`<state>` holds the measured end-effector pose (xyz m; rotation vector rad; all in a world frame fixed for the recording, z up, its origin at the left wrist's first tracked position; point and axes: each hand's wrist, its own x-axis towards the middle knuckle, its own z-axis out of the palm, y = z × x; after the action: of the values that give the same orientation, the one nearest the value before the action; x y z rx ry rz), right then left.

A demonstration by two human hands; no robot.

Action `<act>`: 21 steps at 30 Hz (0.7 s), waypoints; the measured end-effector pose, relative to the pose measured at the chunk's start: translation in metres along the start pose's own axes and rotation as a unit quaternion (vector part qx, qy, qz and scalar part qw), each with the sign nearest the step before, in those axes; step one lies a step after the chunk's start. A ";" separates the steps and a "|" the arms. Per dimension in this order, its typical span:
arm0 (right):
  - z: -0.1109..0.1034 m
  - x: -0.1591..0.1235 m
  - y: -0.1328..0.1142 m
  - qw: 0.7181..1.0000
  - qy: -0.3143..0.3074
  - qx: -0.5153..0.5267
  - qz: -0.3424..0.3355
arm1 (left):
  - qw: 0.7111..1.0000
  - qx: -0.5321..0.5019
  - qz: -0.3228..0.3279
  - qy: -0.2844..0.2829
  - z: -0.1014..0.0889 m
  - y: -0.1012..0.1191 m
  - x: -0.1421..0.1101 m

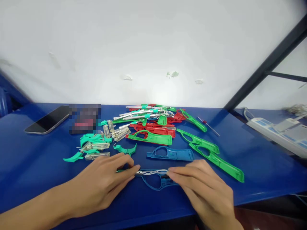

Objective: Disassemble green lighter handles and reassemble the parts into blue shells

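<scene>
Under right hand (207,188), blue casing (168,182) part-hidden.

Blue table (144,210) under plastic casings (163,139), (at left) a phone (49,119).

A blue, elongated plastic shell half (167,182) with a rounded, open handle loop lies crosswise near the front edge of the blue tabletop; whether it rests flat or is slightly raised cannot be told. Its hollow, ribbed inner side faces up, with the loop toward the near side and both ends partly covered. Thin white insulated wires (153,172) run side by side along its far edge, above the loop, slightly slack and bowed. Their left ends meet a small silvery metal piece (138,172), mostly hidden.
</scene>
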<state>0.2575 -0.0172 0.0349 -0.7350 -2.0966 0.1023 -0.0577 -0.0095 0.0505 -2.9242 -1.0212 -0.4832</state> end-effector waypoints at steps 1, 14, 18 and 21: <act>0.001 -0.001 0.000 1.000 0.004 -0.006 -0.004 | 1.000 0.000 -0.001 0.002 0.000 0.001 0.000; -0.002 -0.002 0.028 0.990 -0.027 -0.092 -0.106 | 0.999 -0.022 -0.036 0.019 -0.001 0.009 0.001; -0.004 -0.005 0.029 0.986 -0.076 -0.115 -0.092 | 0.998 -0.029 -0.044 0.047 0.002 0.009 0.001; -0.002 -0.011 0.030 0.989 -0.065 -0.119 -0.063 | 0.997 -0.027 -0.046 0.053 0.004 0.009 0.000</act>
<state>0.2772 0.0012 0.0182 -0.7494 -2.3002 -0.1764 -0.0504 -0.0162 0.0473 -2.8711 -1.1518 -0.6700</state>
